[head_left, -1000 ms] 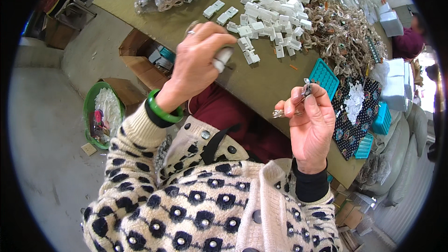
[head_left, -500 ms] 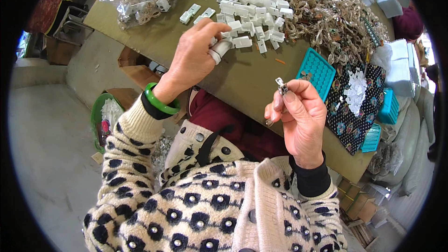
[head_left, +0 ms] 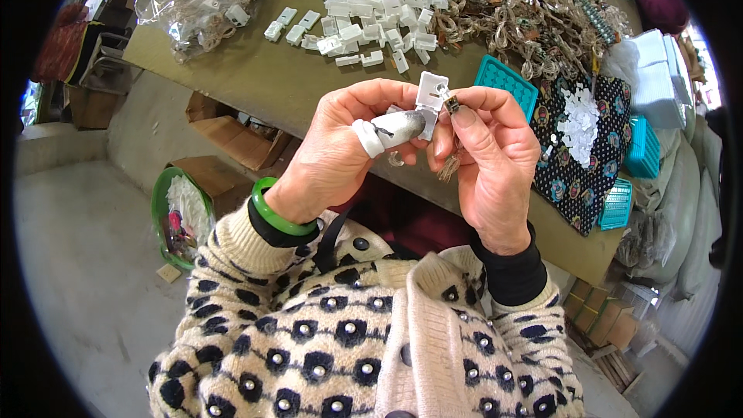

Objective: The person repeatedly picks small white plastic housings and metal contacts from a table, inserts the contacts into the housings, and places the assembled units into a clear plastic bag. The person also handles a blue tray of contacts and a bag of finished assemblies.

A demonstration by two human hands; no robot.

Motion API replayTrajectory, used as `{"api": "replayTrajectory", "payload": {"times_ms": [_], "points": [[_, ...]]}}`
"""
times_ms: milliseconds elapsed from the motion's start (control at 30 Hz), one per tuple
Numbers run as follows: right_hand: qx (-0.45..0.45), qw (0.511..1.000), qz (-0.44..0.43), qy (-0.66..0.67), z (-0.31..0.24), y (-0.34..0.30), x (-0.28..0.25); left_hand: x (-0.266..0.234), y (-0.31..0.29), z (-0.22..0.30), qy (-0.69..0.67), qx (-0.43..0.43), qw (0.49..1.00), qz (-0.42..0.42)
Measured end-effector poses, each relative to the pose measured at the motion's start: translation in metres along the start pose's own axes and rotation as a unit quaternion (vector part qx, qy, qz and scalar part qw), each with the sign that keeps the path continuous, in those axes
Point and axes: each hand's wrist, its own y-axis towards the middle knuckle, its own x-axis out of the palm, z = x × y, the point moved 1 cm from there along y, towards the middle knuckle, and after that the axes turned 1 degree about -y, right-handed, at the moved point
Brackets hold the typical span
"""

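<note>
My left hand (head_left: 340,139), its thumb wrapped in white with a smudged grey tip, grips a small white plastic case (head_left: 432,91) that stands unfolded. Pinched between the thumb and forefinger of my right hand (head_left: 499,159) is a small dark electronic part (head_left: 453,104) with a shiny metal end. That end touches or nearly touches the case's inner face. Thin clear wires (head_left: 449,167) hang below my right fingers. Beyond my hands lies a heap of similar white plastic cases (head_left: 379,11). My fingers hide the lower part of the case.
A tangled pile of wired parts (head_left: 526,11) fills the table's far right. Nearer are a teal tray (head_left: 507,87) and a patterned cloth (head_left: 576,193) bearing white pieces (head_left: 579,124). A clear bag (head_left: 203,0) sits far left; a green basin (head_left: 161,224) stands on the floor.
My left hand has come from the white heap toward my right hand, bringing a white case. Both hands now meet in front of me, the electronic part against or close to the case.
</note>
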Motion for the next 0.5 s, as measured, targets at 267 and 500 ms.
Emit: {"api": "replayTrajectory", "payload": {"times_ms": [267,500], "points": [[-0.012,0.999,0.0,-0.043,-0.002,-0.016,0.003,0.005,-0.002,-0.013,0.043,0.055,0.997,0.03],[-0.018,0.999,0.015,-0.043,-0.003,-0.014,-0.002,0.001,-0.003,-0.015,-0.021,0.017,1.0,-0.014]]}}
